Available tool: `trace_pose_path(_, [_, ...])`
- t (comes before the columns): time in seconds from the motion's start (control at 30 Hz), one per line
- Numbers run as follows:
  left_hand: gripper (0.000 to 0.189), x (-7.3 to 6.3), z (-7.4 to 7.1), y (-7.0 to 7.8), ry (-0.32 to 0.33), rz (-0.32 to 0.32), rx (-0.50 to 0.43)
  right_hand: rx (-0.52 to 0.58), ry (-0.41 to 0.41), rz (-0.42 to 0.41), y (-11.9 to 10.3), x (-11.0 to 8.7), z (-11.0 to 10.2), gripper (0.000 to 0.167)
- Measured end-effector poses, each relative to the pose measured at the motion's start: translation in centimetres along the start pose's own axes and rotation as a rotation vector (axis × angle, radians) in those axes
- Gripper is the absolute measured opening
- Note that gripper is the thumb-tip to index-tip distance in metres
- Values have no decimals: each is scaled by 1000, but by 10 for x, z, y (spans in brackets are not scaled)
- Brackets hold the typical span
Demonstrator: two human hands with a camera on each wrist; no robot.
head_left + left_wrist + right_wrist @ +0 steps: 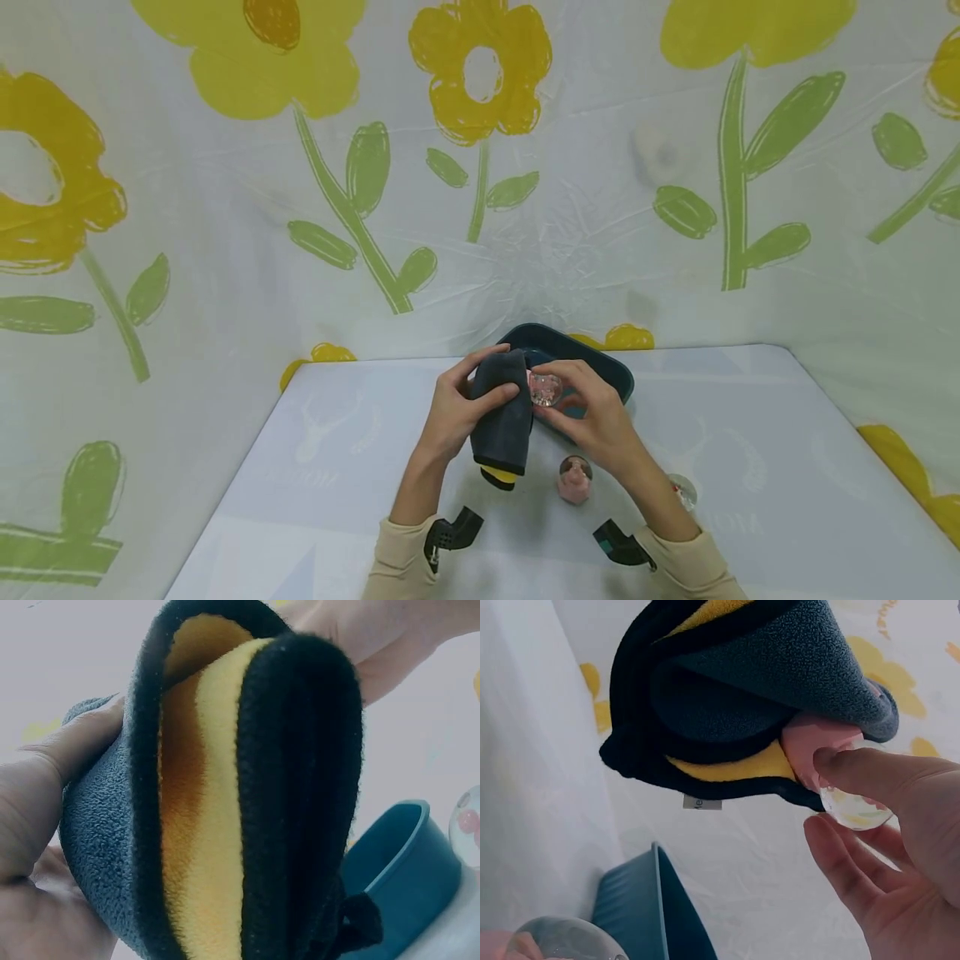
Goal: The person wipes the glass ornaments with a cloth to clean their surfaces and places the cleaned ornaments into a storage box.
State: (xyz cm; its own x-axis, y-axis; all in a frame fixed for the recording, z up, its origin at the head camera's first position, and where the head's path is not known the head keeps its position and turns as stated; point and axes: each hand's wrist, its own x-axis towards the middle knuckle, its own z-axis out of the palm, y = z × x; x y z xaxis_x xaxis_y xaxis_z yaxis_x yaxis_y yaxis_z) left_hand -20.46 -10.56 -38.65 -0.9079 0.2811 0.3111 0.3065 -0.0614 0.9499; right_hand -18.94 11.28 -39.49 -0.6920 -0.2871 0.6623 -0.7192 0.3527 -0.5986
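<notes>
The towel [101, 832] is fuzzy, matt cloth; the held globe [546, 392] glossy, clear; the tub [420, 877] smooth, plastic-looking.

Perhaps a booth, flowered sheeting [592, 183], table [337, 492]

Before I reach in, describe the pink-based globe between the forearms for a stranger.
On the white table, find the teal rectangular tray. Nearer the camera, between the forearms, rests a pink-based clear globe; unlike neighbouring globes, neither held nor outside the forearms.
</notes>
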Motion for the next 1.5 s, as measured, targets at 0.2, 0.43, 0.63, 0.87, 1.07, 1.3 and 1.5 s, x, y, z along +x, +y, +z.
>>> trace_pose_path(0.2, [51,1,2,-1,-7,7,6,-28,32,-7,0,-1,3,57])
trace_pose_path(0.43, [52,1,1,-1,9,-1,28,-49,76,44,3,0,6,58])
trace_pose_path(0.63, [53,1,-2,-2,11,-8,31,-45,98,69,5,-1,5,59])
trace_pose_path(0.87, [53,1,-8,-3,23,14,21,37,79,104,3,0,-1,56])
trace_pose_path(1.07, [52,1,-15,-3,55,25,1,135,32,144,4,1,-5,57])
trace_pose_path(1.3, [53,2,-19,-2,76,19,-6,224,-31,146,8,1,-6,59])
trace_pose_path(1.5, [52,2,-21,-1,85,21,-9,189,-14,182,11,4,-6,61])
